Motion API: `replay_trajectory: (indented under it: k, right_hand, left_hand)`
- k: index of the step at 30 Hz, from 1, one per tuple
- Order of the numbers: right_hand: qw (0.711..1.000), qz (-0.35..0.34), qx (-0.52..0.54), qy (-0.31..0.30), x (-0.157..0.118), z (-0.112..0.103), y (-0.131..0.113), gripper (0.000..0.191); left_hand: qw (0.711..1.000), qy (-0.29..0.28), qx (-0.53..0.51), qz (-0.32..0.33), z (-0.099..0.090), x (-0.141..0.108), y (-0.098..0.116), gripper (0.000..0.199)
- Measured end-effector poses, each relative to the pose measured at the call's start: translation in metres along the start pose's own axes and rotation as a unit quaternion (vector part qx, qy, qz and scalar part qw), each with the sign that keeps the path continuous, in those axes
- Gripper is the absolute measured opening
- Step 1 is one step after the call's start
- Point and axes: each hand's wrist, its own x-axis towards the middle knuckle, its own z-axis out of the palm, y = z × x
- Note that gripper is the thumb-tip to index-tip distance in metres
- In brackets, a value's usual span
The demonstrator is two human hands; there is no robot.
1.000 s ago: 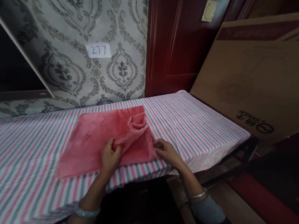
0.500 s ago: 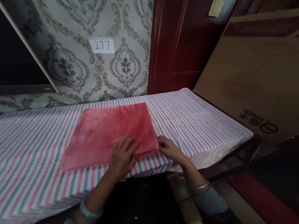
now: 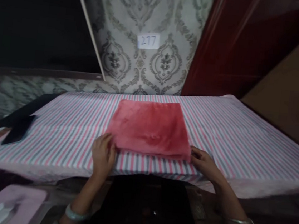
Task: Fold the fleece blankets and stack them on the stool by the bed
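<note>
A red plush cloth point(image 3: 151, 128) lies flat, roughly rectangular, on a table spread with a striped cloth point(image 3: 72, 128). At its near left corner is my left hand point(image 3: 103, 155), fingers curled and closed on the edge; the fingertips are slightly blurred. My right hand point(image 3: 204, 163) pinches the near right corner between thumb and fingers. The plush pile shows darker and lighter patches, with small wrinkles near the middle of the front edge.
A dark phone point(image 3: 19, 129) lies at the table's left end. Behind stand a large black screen point(image 3: 41, 20), a patterned wall with a paper marked 277 point(image 3: 148, 40), and a dark red door panel point(image 3: 227, 45). A cardboard box point(image 3: 289, 95) leans at right; a pink stool-like surface point(image 3: 30, 199) is lower left.
My view has turned left. My left hand has moved from the top of the red plush cloth to its near left corner. My right hand stays at the near right corner.
</note>
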Motion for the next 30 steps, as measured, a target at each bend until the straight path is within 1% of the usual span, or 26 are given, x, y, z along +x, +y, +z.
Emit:
replay_trajectory:
  k: [2, 3, 4, 5, 8, 12, 15, 16, 20, 22, 24, 26, 28, 30]
  right_hand:
    - [1.0, 0.013, -0.01, 0.0, 0.0, -0.002, 0.004, 0.032]
    - [1.0, 0.019, -0.012, 0.001, 0.0, -0.002, 0.004, 0.033]
    - [1.0, 0.024, -0.011, 0.003, 0.0, -0.002, 0.004, 0.033]
    - [1.0, 0.029, -0.008, 0.007, -0.001, -0.001, 0.003, 0.033]
    - [0.999, 0.042, 0.0, 0.024, -0.002, 0.002, -0.005, 0.033]
    - [0.998, 0.058, -0.004, 0.036, -0.004, 0.004, -0.012, 0.036]
    - [0.997, 0.072, -0.006, 0.033, -0.005, 0.004, -0.012, 0.039]
    - [0.997, 0.076, -0.003, 0.033, -0.005, 0.004, -0.012, 0.04]
    - [0.995, 0.094, 0.004, 0.033, -0.007, 0.006, -0.015, 0.044]
    - [0.995, 0.098, -0.005, 0.037, -0.008, 0.007, -0.018, 0.043]
    - [0.995, 0.09, -0.014, 0.044, -0.008, 0.007, -0.019, 0.041]
    - [0.996, 0.073, -0.021, 0.051, -0.008, 0.007, -0.017, 0.04]
    - [0.996, 0.056, -0.031, 0.053, -0.007, 0.006, -0.014, 0.04]
    - [0.997, 0.046, -0.043, 0.05, -0.007, 0.005, -0.011, 0.039]
  left_hand:
    - [0.993, -0.013, -0.005, -0.116, -0.015, -0.008, -0.025, 0.032]
    - [0.987, -0.026, -0.015, -0.159, -0.02, -0.011, -0.034, 0.031]
    - [0.981, -0.039, -0.025, -0.187, -0.023, -0.014, -0.04, 0.029]
    - [0.978, -0.051, -0.031, -0.201, -0.024, -0.015, -0.043, 0.026]
    - [0.978, -0.074, -0.04, -0.192, -0.019, -0.014, -0.04, 0.017]
    - [0.981, -0.079, -0.06, -0.17, -0.014, -0.007, -0.03, 0.012]
    - [0.982, -0.102, -0.087, -0.135, -0.017, -0.006, -0.032, 0.011]
    - [0.98, -0.107, -0.104, -0.133, -0.019, -0.006, -0.034, 0.011]
    - [0.965, -0.097, -0.177, -0.164, -0.024, -0.002, -0.04, 0.021]
    - [0.963, -0.11, -0.186, -0.16, -0.023, 0.002, -0.041, 0.025]
    - [0.967, -0.121, -0.161, -0.157, -0.02, 0.005, -0.04, 0.024]
    - [0.972, -0.117, -0.104, -0.174, -0.018, 0.004, -0.038, 0.016]
    - [0.975, -0.111, -0.037, -0.19, -0.018, 0.001, -0.035, 0.016]
    - [0.975, -0.122, 0.014, -0.183, -0.02, -0.002, -0.032, 0.01]
